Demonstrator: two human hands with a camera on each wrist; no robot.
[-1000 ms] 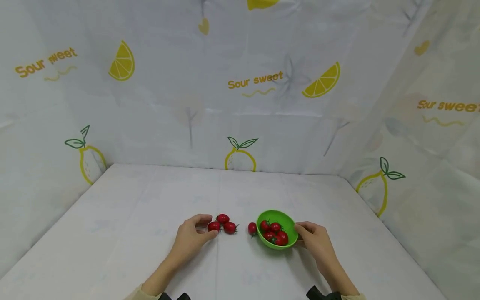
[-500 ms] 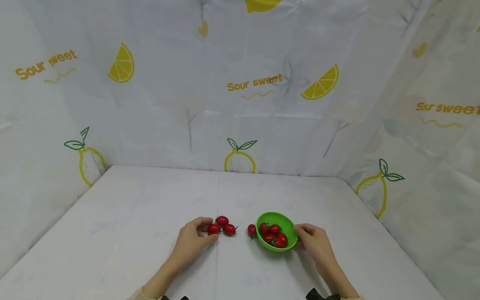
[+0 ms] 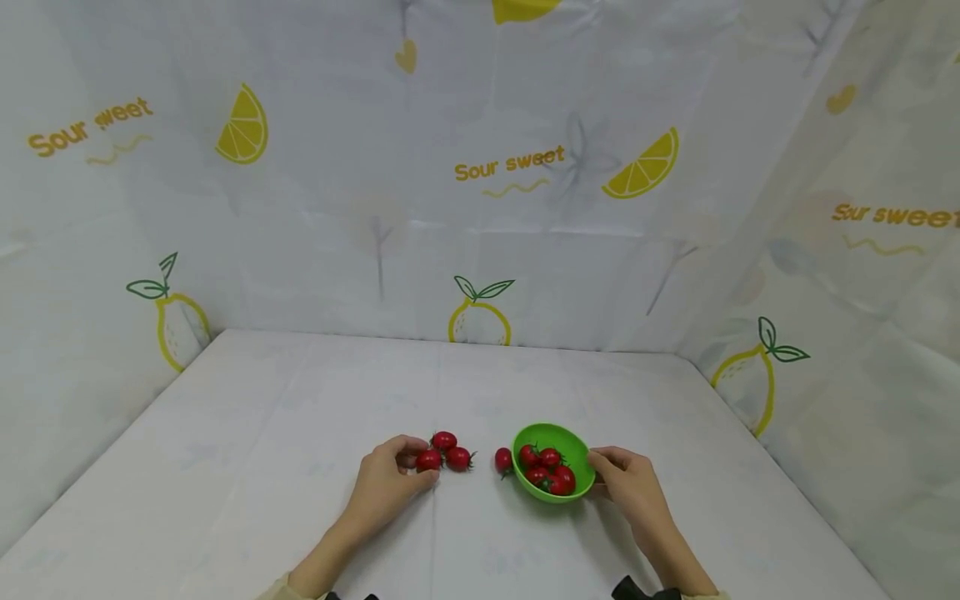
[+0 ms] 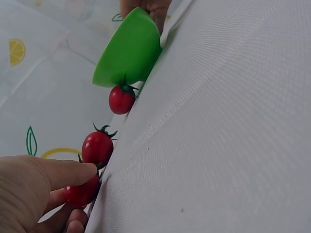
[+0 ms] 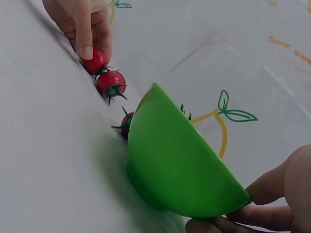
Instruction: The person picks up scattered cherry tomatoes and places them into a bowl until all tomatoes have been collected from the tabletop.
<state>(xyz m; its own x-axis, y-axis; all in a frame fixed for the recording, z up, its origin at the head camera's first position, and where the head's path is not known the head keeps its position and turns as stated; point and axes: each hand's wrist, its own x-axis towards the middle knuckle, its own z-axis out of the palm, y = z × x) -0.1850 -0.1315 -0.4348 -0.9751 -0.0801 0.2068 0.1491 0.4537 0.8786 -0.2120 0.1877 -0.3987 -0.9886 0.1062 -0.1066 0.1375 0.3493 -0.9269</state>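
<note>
My left hand [image 3: 386, 482] pinches a red cherry tomato [image 3: 428, 460] between thumb and fingers; it rests on the table beside two other cherry tomatoes. Of these, one [image 3: 444, 440] lies just behind and another [image 3: 459, 458] to the right. With thumb and fingers, my right hand [image 3: 628, 486] grips the right rim of a small green bowl [image 3: 546, 497]. Several cherry tomatoes [image 3: 558, 479] with green stems sit inside it. Against the bowl's left side lies a single cherry tomato [image 3: 503, 460]. From the right wrist view, the green bowl [image 5: 175, 160] hides most of its contents.
A white cloth covers the table [image 3: 315, 400]. Behind and at both sides hang pale curtains [image 3: 337, 167] printed with lemons and lettering. The table's back edge meets the rear curtain.
</note>
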